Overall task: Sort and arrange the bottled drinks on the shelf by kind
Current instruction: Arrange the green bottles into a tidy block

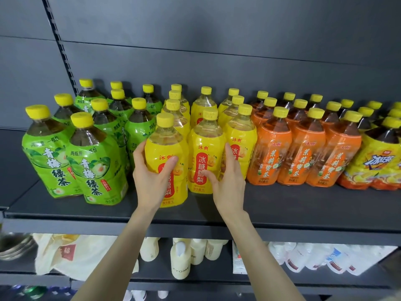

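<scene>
My left hand point(152, 177) grips the front yellow bottle point(167, 146) on the shelf point(282, 205), and my right hand point(227, 183) curls round the neighbouring yellow bottle point(206, 146). Green tea bottles point(95, 161) stand just left of them, orange tea bottles point(303, 153) just right.

Dark shelf point(282, 205): green point(98, 168), yellow point(206, 157), orange bottles point(303, 161) upright.

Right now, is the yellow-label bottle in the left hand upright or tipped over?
Upright: the yellow-label bottle stands cap up, base on the shelf, with the left hand gripping its side.
</scene>
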